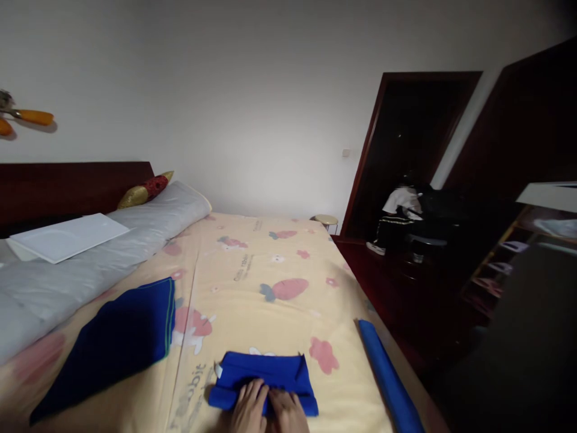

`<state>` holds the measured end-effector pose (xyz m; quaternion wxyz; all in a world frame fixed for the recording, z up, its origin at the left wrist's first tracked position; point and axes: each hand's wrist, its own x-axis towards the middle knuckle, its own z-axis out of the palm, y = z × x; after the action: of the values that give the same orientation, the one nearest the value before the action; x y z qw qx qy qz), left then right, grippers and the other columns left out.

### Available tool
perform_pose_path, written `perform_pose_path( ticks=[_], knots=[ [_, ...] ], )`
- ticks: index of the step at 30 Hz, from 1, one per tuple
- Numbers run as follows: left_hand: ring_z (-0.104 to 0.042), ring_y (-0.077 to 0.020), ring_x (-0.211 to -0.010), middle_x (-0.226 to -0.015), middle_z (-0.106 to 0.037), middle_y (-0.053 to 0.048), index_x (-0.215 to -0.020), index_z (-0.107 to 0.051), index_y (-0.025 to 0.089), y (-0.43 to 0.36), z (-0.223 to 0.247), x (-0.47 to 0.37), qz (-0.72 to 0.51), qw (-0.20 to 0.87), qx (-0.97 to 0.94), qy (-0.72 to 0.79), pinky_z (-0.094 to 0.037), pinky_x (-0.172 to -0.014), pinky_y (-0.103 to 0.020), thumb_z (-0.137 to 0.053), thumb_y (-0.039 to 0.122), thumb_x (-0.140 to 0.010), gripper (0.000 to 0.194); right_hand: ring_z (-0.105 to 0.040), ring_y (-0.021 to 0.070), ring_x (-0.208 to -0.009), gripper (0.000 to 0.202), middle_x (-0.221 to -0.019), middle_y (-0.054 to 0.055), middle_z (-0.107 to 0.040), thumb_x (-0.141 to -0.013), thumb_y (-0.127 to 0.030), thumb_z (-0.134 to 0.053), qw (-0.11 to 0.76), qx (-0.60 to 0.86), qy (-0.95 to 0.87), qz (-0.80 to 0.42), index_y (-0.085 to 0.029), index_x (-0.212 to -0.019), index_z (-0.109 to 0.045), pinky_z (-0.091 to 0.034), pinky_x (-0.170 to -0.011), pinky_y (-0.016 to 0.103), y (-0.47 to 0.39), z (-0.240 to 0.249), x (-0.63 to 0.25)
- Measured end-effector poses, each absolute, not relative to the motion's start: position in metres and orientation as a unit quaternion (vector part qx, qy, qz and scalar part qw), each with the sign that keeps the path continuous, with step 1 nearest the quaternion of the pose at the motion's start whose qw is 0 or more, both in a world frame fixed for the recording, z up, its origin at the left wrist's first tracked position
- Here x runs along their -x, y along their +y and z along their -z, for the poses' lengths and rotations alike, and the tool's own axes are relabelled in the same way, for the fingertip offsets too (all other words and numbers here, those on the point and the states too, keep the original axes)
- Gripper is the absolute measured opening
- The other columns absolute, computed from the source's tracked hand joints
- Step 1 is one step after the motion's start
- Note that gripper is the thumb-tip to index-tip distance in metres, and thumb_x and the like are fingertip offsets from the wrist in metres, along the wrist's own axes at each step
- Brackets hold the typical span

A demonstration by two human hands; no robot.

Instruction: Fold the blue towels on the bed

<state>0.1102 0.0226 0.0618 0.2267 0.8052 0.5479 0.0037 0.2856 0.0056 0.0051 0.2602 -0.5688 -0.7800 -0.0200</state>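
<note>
A blue cloth (270,365) with a small white tag at its left edge lies on the bed at the bottom middle. Its near edge forms a thick roll, while the far part is flat. My left hand (250,409) and my right hand (287,411) are side by side at the middle of this roll, fingers curled over it. Both thumbs are mostly hidden. To the left, a dark blue folded cloth (121,337) with green edge stitching lies on the sheet. Along the bed's right edge rests a long blue roll (390,376), apart from my hands.
The bed's sheet (252,252) is cream with carrot prints. Grey bedding (148,225) at the left bears a white flat box (67,236) and a red-gold cushion (146,191). Beyond the bed are a round stool (325,219), a seated person (401,204) and a rack (500,258).
</note>
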Motion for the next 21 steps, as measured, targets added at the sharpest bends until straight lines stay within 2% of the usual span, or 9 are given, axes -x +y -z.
perform_pose_path(
  ticks=[2, 4, 7, 10, 13, 16, 19, 21],
  knots=[
    [-0.024, -0.0214, -0.146, -0.158, -0.027, 0.002, -0.147, -0.033, 0.028, 0.020, -0.069, -0.103, -0.001, 0.245, -0.813, 0.529, -0.021, -0.121, -0.040, -0.046, 0.016, -0.071, 0.078, -0.068, 0.0207, -0.099, 0.038, -0.113, -0.002, -0.071, -0.082, -0.035, -0.057, 0.260, 0.554, -0.790, 0.034, -0.032, -0.120, -0.063, -0.047, -0.088, 0.032, 0.007, 0.000, -0.291],
    [-0.024, -0.0242, -0.146, -0.158, -0.023, 0.002, -0.148, -0.030, 0.030, 0.019, -0.073, -0.081, 0.000, 0.238, -0.808, 0.539, -0.022, -0.120, -0.045, -0.046, 0.027, -0.078, 0.071, -0.067, 0.0226, -0.104, 0.035, -0.118, -0.001, -0.069, -0.087, -0.043, -0.053, 0.248, 0.575, -0.777, 0.059, -0.033, -0.119, -0.064, -0.049, -0.087, 0.035, 0.004, 0.001, -0.314],
    [-0.021, -0.0261, -0.147, -0.159, -0.019, 0.001, -0.149, -0.026, 0.032, 0.016, -0.071, -0.049, -0.005, 0.207, -0.805, 0.556, -0.017, -0.121, -0.051, -0.045, 0.044, -0.084, 0.068, -0.060, 0.0283, -0.118, 0.033, -0.128, 0.001, -0.064, -0.087, -0.046, -0.052, 0.213, 0.604, -0.765, 0.059, -0.035, -0.115, -0.065, -0.049, -0.089, 0.042, -0.006, -0.002, -0.352],
    [-0.016, -0.0268, -0.148, -0.159, -0.017, -0.002, -0.149, -0.026, 0.027, 0.014, -0.066, -0.054, 0.008, 0.185, -0.790, 0.584, -0.010, -0.121, -0.053, -0.050, 0.034, -0.077, 0.076, -0.054, 0.0276, -0.125, 0.033, -0.132, 0.002, -0.062, -0.091, -0.040, -0.044, 0.210, 0.630, -0.748, 0.010, -0.035, -0.116, -0.064, -0.044, -0.098, 0.046, -0.009, -0.017, -0.359],
    [-0.015, -0.0245, -0.148, -0.159, -0.017, -0.002, -0.148, -0.030, 0.025, 0.017, -0.059, -0.088, 0.011, 0.206, -0.796, 0.569, -0.014, -0.121, -0.050, -0.049, 0.021, -0.070, 0.081, -0.056, 0.0251, -0.121, 0.041, -0.132, 0.009, -0.061, -0.095, -0.037, -0.032, 0.231, 0.728, -0.646, -0.023, -0.024, -0.126, -0.057, -0.042, -0.099, 0.043, 0.006, -0.037, -0.340],
    [-0.022, -0.0215, -0.147, -0.157, -0.024, 0.003, -0.146, -0.035, 0.031, 0.023, -0.044, -0.115, 0.005, 0.243, -0.806, 0.540, -0.021, -0.120, -0.046, -0.042, 0.018, -0.076, 0.072, -0.061, 0.0273, -0.113, 0.038, -0.121, 0.014, -0.065, -0.093, -0.034, -0.035, 0.204, 0.820, -0.530, -0.065, -0.019, -0.118, -0.060, -0.047, -0.089, 0.042, 0.031, -0.050, -0.328],
    [-0.031, -0.0224, -0.143, -0.153, -0.034, 0.005, -0.140, -0.043, 0.039, 0.028, -0.018, -0.120, -0.032, 0.222, -0.794, 0.565, -0.027, -0.118, -0.045, -0.042, 0.025, -0.082, 0.060, -0.067, 0.0274, -0.097, 0.032, -0.099, 0.012, -0.072, -0.092, -0.031, -0.034, 0.192, 0.839, -0.498, -0.100, -0.020, -0.098, -0.064, -0.050, -0.079, 0.041, 0.048, -0.054, -0.339],
    [-0.035, -0.0232, -0.142, -0.151, -0.038, 0.006, -0.137, -0.046, 0.041, 0.029, -0.006, -0.117, -0.044, 0.202, -0.791, 0.576, -0.030, -0.117, -0.044, -0.045, 0.027, -0.082, 0.057, -0.069, 0.0284, -0.089, 0.036, -0.090, 0.012, -0.072, -0.094, -0.032, -0.030, 0.197, 0.843, -0.491, -0.101, -0.020, -0.092, -0.063, -0.050, -0.076, 0.043, 0.050, -0.053, -0.350]
  ],
)
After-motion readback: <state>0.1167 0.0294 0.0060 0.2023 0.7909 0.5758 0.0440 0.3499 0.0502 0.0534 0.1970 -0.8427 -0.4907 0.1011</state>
